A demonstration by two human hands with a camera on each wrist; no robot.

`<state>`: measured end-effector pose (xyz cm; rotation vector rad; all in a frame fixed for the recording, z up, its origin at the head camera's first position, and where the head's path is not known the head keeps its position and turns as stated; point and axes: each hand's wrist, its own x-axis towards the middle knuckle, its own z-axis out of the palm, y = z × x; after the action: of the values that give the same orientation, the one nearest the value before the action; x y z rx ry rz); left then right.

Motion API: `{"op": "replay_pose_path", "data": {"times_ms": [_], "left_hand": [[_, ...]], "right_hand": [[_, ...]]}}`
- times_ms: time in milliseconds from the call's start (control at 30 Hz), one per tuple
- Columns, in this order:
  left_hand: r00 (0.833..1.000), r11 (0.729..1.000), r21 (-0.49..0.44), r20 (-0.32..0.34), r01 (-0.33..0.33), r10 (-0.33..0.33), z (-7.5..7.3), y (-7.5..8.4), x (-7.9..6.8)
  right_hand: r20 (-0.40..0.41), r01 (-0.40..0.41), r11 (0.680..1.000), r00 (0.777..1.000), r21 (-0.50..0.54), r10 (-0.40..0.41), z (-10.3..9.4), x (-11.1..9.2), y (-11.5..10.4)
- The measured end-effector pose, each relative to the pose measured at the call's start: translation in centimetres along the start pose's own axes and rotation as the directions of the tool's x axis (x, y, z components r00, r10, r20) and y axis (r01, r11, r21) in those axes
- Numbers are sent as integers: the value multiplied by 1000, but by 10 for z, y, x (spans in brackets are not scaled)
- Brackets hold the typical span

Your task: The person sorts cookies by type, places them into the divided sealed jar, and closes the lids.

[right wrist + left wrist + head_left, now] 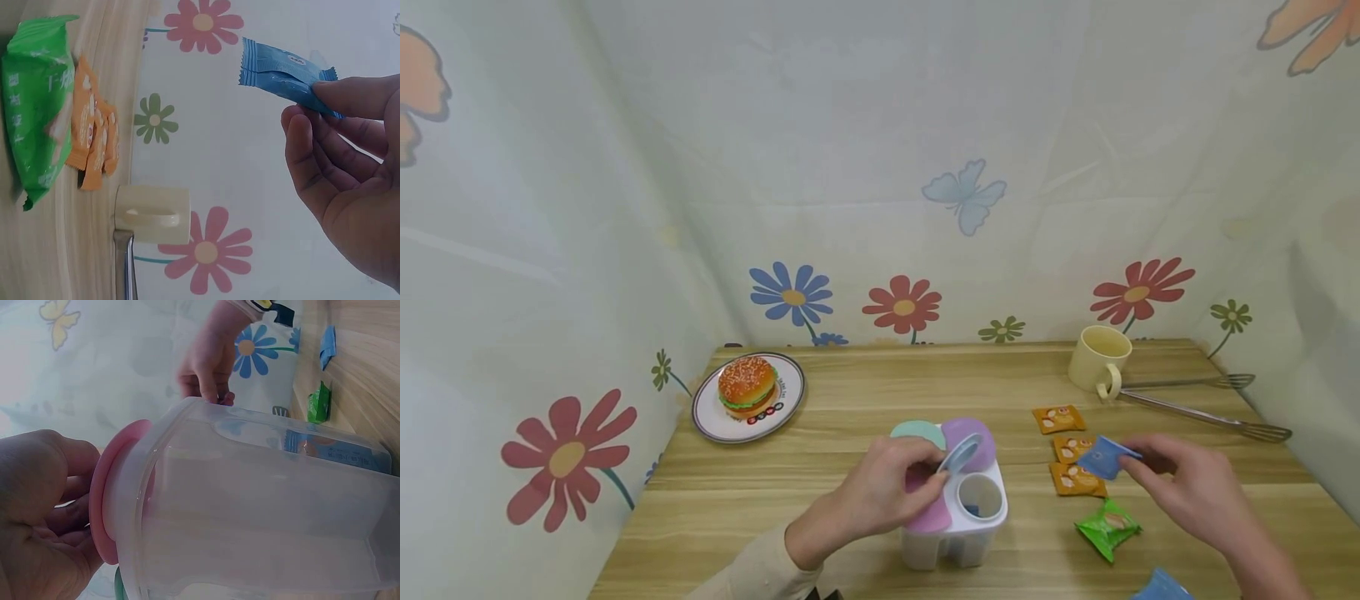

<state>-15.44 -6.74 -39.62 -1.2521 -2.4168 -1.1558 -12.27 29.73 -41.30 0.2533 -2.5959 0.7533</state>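
My left hand (880,483) pinches a pale blue round lid (964,452) above a white box with several round openings (951,546). Green, purple and pink lids cover its other openings; the front right one (980,497) is uncovered. Through the clear wall in the left wrist view, a blue packet (340,453) shows inside. My right hand (1195,492) holds another blue snack packet (284,72) between thumb and fingers, to the right of the box. Below it lie orange packets (1077,480) and a green packet (1108,529).
One more blue packet (1161,586) lies at the front edge of the head view. A cream mug (1099,358) stands at the back right, beside two metal whisks (1210,415). At the back left, a plate (707,417) bears a toy burger (747,386).
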Motion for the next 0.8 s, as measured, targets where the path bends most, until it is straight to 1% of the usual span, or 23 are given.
{"op": "replay_pose_path", "data": {"times_ms": [167,300,533,800], "left_hand": [[1000,1000,-3,-2,-10,10,0,0,0],[999,999,3,-12,-32,32,1,-1,0],[999,999,8,-18,-47,47,1,-1,0],[999,999,5,-19,-45,45,1,-1,0]], "right_hand": [[3,9,1000,1000,12,-9,1,4,-6],[-1,33,999,999,13,-33,2,6,-11],[-47,131,989,991,73,-128,4,8,-20],[-56,182,976,983,122,-176,3,12,-35]]}}
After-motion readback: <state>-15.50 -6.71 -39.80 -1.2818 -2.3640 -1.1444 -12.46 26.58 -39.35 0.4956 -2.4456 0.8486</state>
